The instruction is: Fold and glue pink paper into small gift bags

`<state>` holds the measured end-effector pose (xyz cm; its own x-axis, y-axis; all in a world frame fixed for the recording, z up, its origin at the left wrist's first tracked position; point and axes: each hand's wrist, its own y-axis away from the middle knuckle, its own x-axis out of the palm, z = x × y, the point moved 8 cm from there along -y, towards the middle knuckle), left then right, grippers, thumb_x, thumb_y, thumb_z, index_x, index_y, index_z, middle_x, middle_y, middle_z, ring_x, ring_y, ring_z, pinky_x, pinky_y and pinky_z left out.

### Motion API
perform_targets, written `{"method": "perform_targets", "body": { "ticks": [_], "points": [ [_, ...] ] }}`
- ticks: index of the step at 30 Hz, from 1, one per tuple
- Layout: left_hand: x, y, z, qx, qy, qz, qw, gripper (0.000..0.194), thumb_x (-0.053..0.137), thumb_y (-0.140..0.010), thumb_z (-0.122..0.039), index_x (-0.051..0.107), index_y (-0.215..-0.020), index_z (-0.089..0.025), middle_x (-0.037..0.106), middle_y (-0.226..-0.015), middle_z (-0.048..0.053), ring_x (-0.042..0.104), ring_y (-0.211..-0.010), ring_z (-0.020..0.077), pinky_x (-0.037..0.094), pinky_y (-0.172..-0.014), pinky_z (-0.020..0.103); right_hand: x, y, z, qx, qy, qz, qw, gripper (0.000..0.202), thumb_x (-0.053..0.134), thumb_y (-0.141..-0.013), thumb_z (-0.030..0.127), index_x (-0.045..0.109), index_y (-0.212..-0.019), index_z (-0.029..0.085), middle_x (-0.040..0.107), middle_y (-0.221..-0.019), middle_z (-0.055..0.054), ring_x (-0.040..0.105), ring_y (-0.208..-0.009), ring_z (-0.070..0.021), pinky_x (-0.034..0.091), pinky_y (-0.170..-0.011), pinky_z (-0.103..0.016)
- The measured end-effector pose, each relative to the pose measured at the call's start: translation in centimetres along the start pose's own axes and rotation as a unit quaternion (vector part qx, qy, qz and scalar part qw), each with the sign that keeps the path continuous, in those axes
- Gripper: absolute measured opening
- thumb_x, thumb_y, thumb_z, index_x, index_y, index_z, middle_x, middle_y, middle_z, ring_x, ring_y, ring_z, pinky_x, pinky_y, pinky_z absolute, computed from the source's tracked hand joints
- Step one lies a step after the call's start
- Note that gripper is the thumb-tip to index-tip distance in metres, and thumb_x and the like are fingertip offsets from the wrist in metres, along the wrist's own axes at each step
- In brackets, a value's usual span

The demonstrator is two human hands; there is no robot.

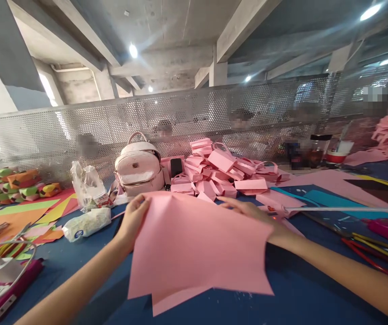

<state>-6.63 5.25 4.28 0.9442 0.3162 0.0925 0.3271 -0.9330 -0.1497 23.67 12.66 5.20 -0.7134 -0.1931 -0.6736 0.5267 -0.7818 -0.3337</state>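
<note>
**Handling hazards: loose pink sheet stack**

You hold a stack of pink paper sheets [194, 248] at the centre of the frame, raised slightly above the blue table [298, 298]. Your left hand [133, 219] pinches the upper left corner, thumb on top. Your right hand [251, 212] lies along the upper right edge, fingers extended; whether it grips from below cannot be told.

The sheets are not aligned: lower corners fan out at the bottom centre. With only one firm pinch, the lower sheets could slide free and fall, or the corner could crease.

Just right of centre, a thin metal rod [343, 209] lies near your right hand, with scissors-like tools [376, 253] at lower right; a wide sweep of the sheets could catch them.

The pile of folded pink paper bags [221, 174] stands behind the sheets, beside a pink backpack [139, 169].

No brand, label or writing is legible; the wrapped packet [86, 223] at left carries a mark too small to read.
</note>
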Motion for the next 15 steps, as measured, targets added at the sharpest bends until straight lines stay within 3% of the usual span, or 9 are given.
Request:
{"method": "perform_targets", "body": {
  "ticks": [2, 6, 11, 15],
  "points": [
    [2.0, 0.0, 2.4, -0.025, 0.006, 0.036, 0.999, 0.05, 0.079, -0.063, -0.059, 0.06, -0.085, -0.018, 0.064, -0.062, -0.002, 0.059, -0.047, 0.0146, 0.045, -0.045, 0.023, -1.6, -0.1, 1.4, -0.005, 0.071, -0.005, 0.997, 0.033, 0.059, -0.082, 0.039, 0.069, -0.108, 0.023, 0.073, -0.109, -0.008, 0.069, -0.091, -0.0266, 0.05, -0.074, -0.034],
    [4.1, -0.5, 5.1, -0.039, 0.022, 0.09, 0.995, 0.051, 0.078, -0.065, -0.06, 0.06, -0.088, -0.018, 0.067, -0.069, -0.001, 0.064, -0.056, 0.016, 0.049, -0.054, 0.024, -3.7, 0.0, 3.3, 0.018, 0.221, -0.019, 0.975, 0.011, 0.064, -0.078, 0.036, 0.066, -0.076, 0.025, 0.071, -0.075, 0.0, 0.064, -0.068, -0.0202, 0.035, -0.056, -0.028],
    [5.3, -0.4, 5.6, -0.045, 0.019, 0.158, 0.986, 0.047, 0.076, -0.072, -0.056, 0.062, -0.095, -0.018, 0.07, -0.074, 0.001, 0.069, -0.064, 0.0198, 0.053, -0.064, 0.029, -4.0, 0.1, 3.9, 0.01, 0.272, -0.037, 0.962, 0.015, 0.068, -0.079, 0.036, 0.07, -0.067, 0.027, 0.071, -0.068, 0.0, 0.064, -0.067, -0.0198, 0.035, -0.059, -0.029],
    [5.4, -0.2, 5.8, -0.051, 0.008, 0.171, 0.984, 0.048, 0.076, -0.072, -0.056, 0.063, -0.097, -0.017, 0.07, -0.073, 0.002, 0.069, -0.066, 0.0216, 0.053, -0.065, 0.031, -3.2, 0.0, 3.9, 0.01, 0.245, -0.016, 0.969, 0.014, 0.067, -0.081, 0.034, 0.072, -0.07, 0.028, 0.071, -0.067, 0.0, 0.062, -0.062, -0.0191, 0.035, -0.059, -0.028]
  ]
}}
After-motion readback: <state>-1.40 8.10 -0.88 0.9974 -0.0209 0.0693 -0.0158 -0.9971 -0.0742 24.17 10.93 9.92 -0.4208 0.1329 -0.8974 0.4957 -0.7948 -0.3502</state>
